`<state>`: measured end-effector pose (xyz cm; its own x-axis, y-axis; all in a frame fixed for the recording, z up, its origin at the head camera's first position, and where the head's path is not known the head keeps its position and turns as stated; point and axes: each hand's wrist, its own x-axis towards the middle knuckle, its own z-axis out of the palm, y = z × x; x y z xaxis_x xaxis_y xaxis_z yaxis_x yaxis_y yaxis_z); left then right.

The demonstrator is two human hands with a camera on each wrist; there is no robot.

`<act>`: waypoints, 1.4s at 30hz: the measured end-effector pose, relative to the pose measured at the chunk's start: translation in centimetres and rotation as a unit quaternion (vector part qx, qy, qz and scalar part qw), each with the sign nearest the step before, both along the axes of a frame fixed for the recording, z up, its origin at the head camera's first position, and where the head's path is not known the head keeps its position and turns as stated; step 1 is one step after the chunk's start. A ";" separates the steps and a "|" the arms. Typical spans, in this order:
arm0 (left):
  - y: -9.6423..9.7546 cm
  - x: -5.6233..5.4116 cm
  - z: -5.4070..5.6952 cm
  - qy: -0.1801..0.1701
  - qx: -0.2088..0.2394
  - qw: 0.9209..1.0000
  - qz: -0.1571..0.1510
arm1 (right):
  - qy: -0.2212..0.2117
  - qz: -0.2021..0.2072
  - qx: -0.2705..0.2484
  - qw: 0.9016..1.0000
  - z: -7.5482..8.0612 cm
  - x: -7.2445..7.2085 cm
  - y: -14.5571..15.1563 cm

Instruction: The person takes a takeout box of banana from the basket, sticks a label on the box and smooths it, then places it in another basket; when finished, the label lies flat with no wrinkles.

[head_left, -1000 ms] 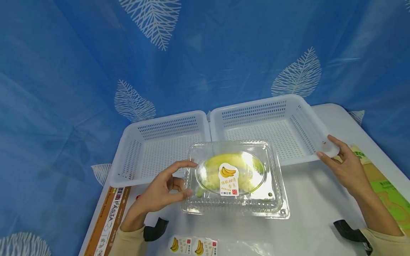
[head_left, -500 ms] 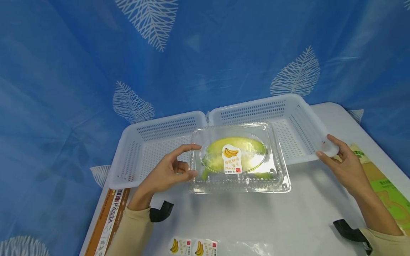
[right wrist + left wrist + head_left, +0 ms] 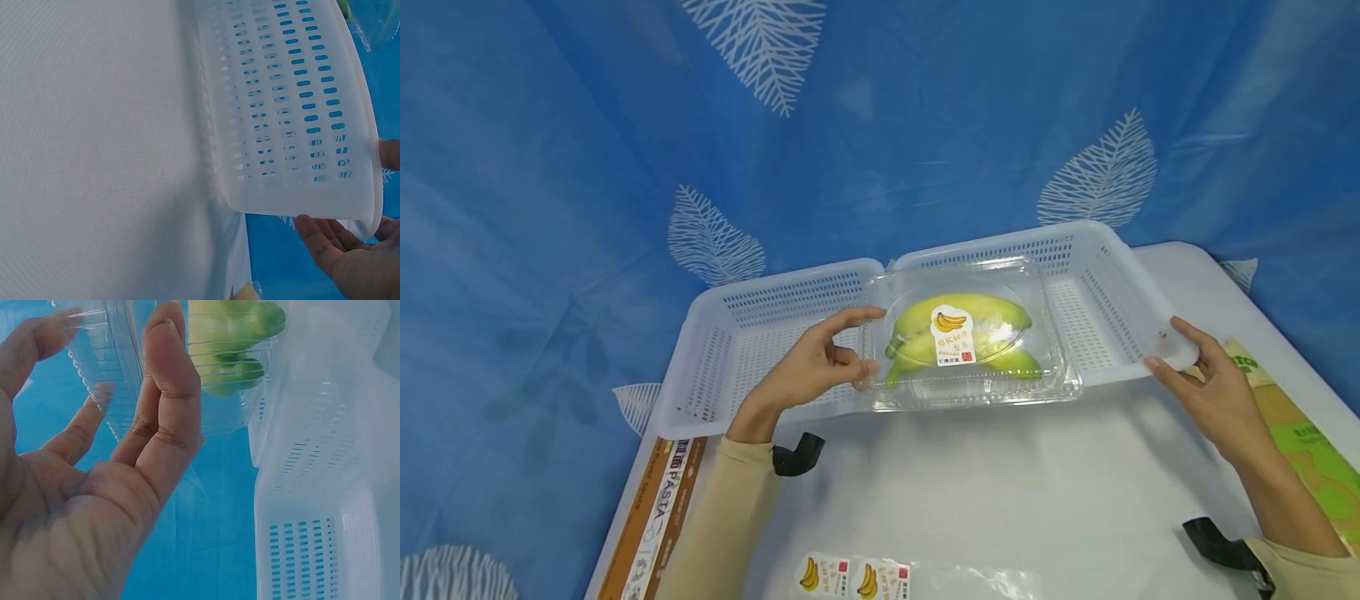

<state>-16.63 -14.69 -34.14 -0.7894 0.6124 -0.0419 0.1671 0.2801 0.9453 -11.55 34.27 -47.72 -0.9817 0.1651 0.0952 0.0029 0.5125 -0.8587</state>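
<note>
A clear plastic clamshell box (image 3: 970, 392) with green-yellow bananas (image 3: 1000, 312) inside and a banana label (image 3: 953, 337) on its lid is held up over the two baskets. My left hand (image 3: 808, 367) grips its left edge, thumb and fingers on either side, as the left wrist view shows at closer range. With my right hand (image 3: 1213, 396) I hold the near right corner of the right white basket (image 3: 1138, 292). In the right wrist view the fingers (image 3: 322, 240) lie around that basket's corner rim.
A second white basket (image 3: 700, 350) stands on the left. Banana stickers (image 3: 850, 577) on a clear strip lie at the table's near edge. A pasta box (image 3: 651, 521) lies at left, a green package (image 3: 1311, 450) at right. Behind hangs a blue leaf-patterned cloth (image 3: 925, 125).
My left hand has moved the box of bananas away from me and slightly right, further over the right basket. The right hand has stayed on the basket corner.
</note>
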 end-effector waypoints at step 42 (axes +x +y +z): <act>6.9 -6.6 -0.9 -0.041 -0.046 0.998 -0.018 | -0.023 -0.007 0.005 1.000 1.4 0.5 -0.8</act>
